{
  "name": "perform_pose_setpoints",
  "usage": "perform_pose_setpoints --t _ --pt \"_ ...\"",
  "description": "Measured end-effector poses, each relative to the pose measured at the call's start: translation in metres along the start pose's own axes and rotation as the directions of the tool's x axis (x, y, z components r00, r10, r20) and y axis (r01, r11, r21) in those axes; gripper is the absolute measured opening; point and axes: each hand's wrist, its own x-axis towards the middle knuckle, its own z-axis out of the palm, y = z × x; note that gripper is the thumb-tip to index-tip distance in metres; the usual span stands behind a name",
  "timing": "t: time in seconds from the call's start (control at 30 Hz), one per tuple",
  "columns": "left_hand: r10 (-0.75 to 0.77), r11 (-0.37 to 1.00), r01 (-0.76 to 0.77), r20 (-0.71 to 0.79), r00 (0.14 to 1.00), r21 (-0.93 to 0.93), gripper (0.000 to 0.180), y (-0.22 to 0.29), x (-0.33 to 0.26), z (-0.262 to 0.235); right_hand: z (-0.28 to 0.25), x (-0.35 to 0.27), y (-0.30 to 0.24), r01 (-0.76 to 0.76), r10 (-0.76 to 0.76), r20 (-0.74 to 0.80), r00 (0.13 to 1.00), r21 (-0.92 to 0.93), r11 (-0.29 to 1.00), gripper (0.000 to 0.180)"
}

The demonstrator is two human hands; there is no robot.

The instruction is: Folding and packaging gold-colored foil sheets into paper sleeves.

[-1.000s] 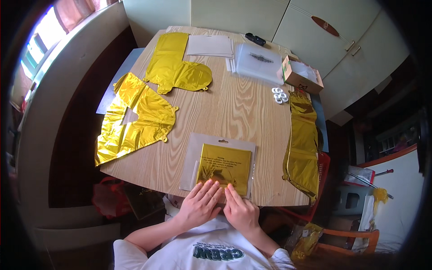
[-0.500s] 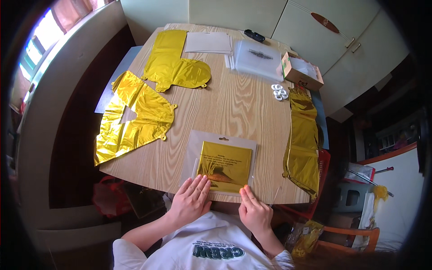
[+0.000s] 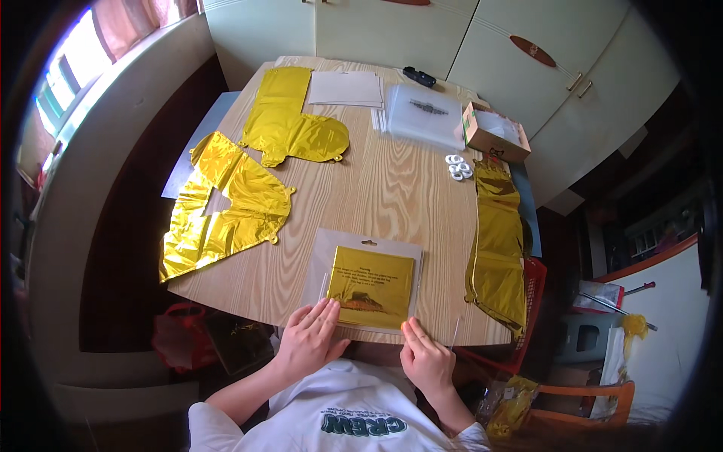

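Clear sleeve (image 3: 321,245) holds gold foil (image 3: 373,279). Left hand (image 3: 307,337) open, flat at its edge; right hand (image 3: 428,358) at corner, grip unclear. Carton (image 3: 497,143) holds plastic (image 3: 498,126).

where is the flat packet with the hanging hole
In the head view, the flat packet lies at the near middle of the table, left hand by its lower left corner, right hand by its lower right.

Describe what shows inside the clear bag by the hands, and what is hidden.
A flat gold foil piece, with a thin pale strip to its left. Whatever lies beneath the foil is covered, and the left hand hides the lower-left corner of the bag.
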Motion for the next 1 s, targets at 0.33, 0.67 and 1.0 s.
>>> perform_pose_setpoints --t 0.33,0.67,1.0 --pt "0.261 0.965 -0.263 0.098 0.96 0.0 0.02 -0.067 0.051 -0.03 -0.006 0.004 -0.002 0.015 -0.016 0.026 1.0 0.029 0.999 0.032" --pt "0.288 0.949 -0.296 0.089 0.954 0.108 0.024 -0.072 0.05 -0.023 -0.006 0.009 0.001 0.039 -0.039 -0.012 0.999 0.036 0.999 0.025" --pt "0.188 0.977 -0.193 0.061 0.98 0.088 0.062 -0.024 0.09 0.023 0.035 0.1 0.012 0.099 -0.102 0.024 0.994 0.091 0.991 0.039"
